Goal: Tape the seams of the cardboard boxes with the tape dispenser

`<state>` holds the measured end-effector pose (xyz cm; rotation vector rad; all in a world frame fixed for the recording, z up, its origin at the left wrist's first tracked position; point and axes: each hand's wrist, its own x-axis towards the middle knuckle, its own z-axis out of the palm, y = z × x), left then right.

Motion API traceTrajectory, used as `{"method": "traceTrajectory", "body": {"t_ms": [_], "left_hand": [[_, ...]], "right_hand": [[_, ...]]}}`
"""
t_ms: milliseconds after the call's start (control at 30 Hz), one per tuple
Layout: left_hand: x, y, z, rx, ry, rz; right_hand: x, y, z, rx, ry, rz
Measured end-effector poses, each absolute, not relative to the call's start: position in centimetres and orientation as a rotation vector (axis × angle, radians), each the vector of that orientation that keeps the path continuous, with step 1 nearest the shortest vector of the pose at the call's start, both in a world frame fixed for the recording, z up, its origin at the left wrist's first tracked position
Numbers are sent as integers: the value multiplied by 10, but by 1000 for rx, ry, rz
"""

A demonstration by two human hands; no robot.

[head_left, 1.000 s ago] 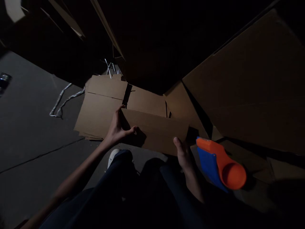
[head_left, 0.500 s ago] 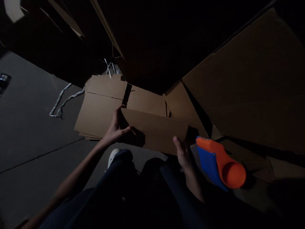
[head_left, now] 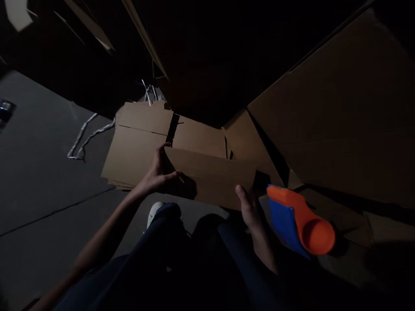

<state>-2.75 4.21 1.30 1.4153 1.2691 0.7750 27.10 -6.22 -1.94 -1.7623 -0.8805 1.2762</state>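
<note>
A flat brown cardboard piece [head_left: 214, 175] is held up above my lap in dim light. My left hand [head_left: 155, 175] grips its left edge, thumb on the near face and fingers round the far side. My right hand [head_left: 249, 207] holds its lower right corner, thumb on top, fingers hidden beneath. An orange and blue tape dispenser [head_left: 298, 222] lies just right of my right hand, not touched.
A stack of flattened cartons [head_left: 139, 138] lies on the grey floor [head_left: 42, 172] behind the held piece. A large cardboard sheet [head_left: 343, 112] leans at the right. White strapping [head_left: 84, 136] trails on the floor at left. My dark trousers and a white shoe [head_left: 154, 211] are below.
Almost nothing differs. My left thumb has drawn in slightly along the cardboard's near face; both hands keep their hold.
</note>
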Motion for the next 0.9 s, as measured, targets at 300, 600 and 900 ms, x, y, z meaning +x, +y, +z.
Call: {"method": "traceTrajectory", "body": {"t_ms": [300,600,900], "left_hand": [[-34,46,16,1378,1221,688],[-20,39,9,1401,1388,832],[-15,36,13,1372,1377,923]], "right_hand": [[269,-60,-19,-1768,-858,1275],[263,-57,-9,-1714,-868,1243],[275,-61,-4,-1931,-871,1254]]}}
